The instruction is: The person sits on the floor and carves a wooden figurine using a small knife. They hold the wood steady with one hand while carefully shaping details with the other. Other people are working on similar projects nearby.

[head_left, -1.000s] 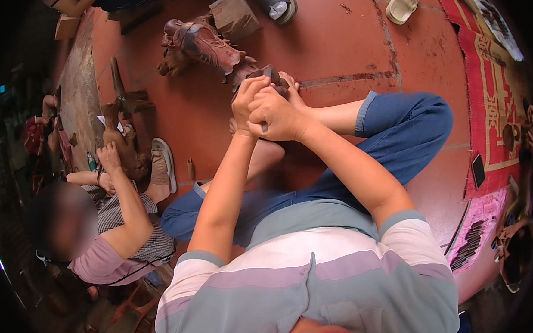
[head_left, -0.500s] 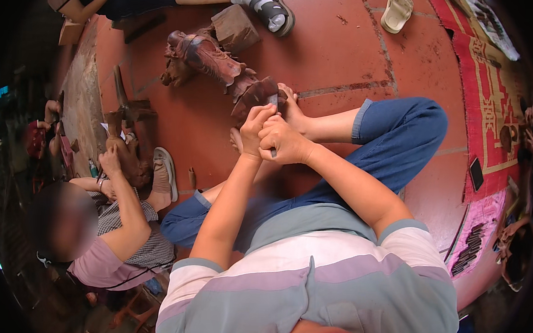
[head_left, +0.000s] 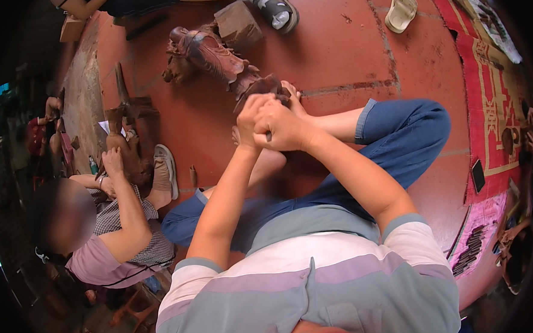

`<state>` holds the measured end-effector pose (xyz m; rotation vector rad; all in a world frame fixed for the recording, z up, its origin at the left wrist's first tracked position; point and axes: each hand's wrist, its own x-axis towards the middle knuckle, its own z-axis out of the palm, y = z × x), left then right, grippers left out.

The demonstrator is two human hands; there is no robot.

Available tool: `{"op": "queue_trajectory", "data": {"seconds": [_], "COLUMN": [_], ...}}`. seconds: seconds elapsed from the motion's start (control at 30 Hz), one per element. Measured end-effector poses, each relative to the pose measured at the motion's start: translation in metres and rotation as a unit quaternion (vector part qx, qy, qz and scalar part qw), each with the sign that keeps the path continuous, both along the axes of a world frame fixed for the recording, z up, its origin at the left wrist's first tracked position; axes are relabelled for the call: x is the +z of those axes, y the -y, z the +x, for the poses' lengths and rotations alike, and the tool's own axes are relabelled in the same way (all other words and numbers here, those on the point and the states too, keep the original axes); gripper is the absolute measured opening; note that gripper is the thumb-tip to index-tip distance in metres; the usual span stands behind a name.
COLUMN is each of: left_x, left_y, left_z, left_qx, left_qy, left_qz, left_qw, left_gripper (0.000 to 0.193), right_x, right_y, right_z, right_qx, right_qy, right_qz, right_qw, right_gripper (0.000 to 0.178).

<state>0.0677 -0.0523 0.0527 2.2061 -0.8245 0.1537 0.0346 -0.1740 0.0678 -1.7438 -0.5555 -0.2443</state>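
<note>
A reddish-brown carved wooden figure (head_left: pixel 213 56) lies on its side on the floor, its near end between my bare feet. Over that end, both my hands are closed one against the other. My right hand (head_left: pixel 288 129) wraps round a carving chisel (head_left: pixel 268 136), whose butt end pokes out of the fist toward me. Beside it, my left hand (head_left: pixel 255 114) grips the same chisel farther forward, close to the wood. The chisel's blade is hidden behind my fingers, so I cannot tell whether it touches the figure.
A wood block (head_left: pixel 238 25) props the figure's far side. At left a person (head_left: pixel 122 219) works on another carving (head_left: pixel 131 153); another person's sandalled foot (head_left: pixel 276 10) is at the top. On the right are a red mat (head_left: pixel 472 93), a phone (head_left: pixel 477 176) and several tools (head_left: pixel 472 246) on pink cloth.
My two hands have shifted slightly up and forward together, and the chisel's butt end has moved with them. The blade, visible earlier beyond my fingers, is now hidden.
</note>
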Motion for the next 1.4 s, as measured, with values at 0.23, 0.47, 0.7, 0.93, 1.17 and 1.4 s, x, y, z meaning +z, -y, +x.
{"op": "queue_trajectory", "data": {"seconds": [0.23,0.47,0.7,0.93,1.17,1.4], "left_x": [-0.032,-0.025,-0.005,-0.036,-0.031,-0.033], "left_y": [-0.010,0.000,0.007,-0.010,0.006,-0.005], "left_z": [-0.021,-0.002,0.003,-0.018,-0.007,-0.009], "left_qx": [0.050,0.054,0.058,0.053,0.077,0.077], "left_qy": [-0.016,0.051,-0.021,0.002,-0.051,-0.189], "left_qz": [0.006,-0.028,-0.043,-0.044,-0.164,-0.228], "left_qw": [0.999,0.997,0.997,0.998,0.982,0.952], "left_gripper": [0.014,0.022,0.022,0.024,0.025,0.021], "right_x": [-0.022,-0.025,-0.004,-0.017,-0.017,-0.002], "right_y": [-0.004,-0.006,0.004,-0.010,-0.015,-0.015], "right_z": [-0.030,-0.014,-0.001,-0.019,-0.002,0.002], "right_qx": [-0.011,-0.019,0.002,0.035,0.009,0.012], "right_qy": [0.050,0.088,0.050,-0.002,0.048,0.002], "right_qz": [-0.035,-0.041,-0.041,-0.156,-0.100,-0.119], "right_qw": [0.998,0.995,0.998,0.987,0.994,0.993], "right_gripper": [0.015,0.017,0.018,0.011,0.008,0.006]}}
